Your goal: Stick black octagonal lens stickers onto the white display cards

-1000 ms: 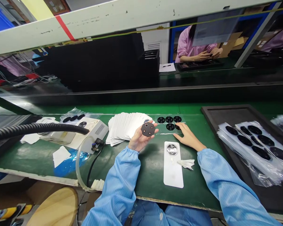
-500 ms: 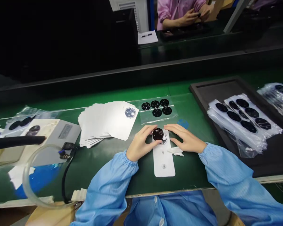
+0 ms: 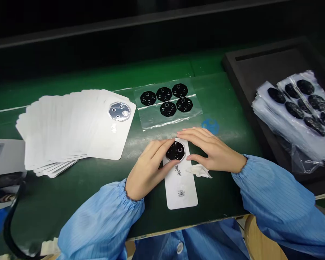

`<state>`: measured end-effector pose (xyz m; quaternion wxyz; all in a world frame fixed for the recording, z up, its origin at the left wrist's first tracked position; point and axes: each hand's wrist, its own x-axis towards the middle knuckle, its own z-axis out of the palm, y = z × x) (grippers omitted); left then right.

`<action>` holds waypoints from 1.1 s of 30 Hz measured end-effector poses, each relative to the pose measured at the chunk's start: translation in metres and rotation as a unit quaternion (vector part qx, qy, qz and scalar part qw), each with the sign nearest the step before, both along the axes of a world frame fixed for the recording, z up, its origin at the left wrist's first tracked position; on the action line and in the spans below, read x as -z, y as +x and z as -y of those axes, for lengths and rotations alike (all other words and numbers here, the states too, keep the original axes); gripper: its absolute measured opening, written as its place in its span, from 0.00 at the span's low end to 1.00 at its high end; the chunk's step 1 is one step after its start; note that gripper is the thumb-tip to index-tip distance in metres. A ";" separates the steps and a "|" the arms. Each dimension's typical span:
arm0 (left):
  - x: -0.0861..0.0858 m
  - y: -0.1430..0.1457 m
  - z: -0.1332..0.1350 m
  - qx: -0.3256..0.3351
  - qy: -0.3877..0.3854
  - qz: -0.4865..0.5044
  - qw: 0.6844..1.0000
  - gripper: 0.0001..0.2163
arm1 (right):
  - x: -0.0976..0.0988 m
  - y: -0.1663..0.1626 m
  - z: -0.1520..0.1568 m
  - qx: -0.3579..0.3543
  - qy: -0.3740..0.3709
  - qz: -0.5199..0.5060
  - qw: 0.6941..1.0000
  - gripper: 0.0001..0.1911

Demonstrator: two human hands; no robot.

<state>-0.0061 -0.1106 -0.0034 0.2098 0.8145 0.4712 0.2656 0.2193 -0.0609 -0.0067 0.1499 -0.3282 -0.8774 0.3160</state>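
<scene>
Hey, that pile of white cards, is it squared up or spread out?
Spread out: the white cards fan sideways, overlapping, their edges showing in steps.

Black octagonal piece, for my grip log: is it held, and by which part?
The left hand holds the black piece by its edges, between thumb and forefinger; contact by the right hand is unclear.

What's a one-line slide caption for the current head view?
Left hand and right hand bracket a black octagonal plate on a white panel, with fanned white panels to the left.
</scene>
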 end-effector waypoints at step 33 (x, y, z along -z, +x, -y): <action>-0.002 0.002 -0.001 -0.002 -0.039 -0.007 0.999 0.22 | -0.002 -0.002 -0.001 -0.014 0.000 -0.032 0.999 0.28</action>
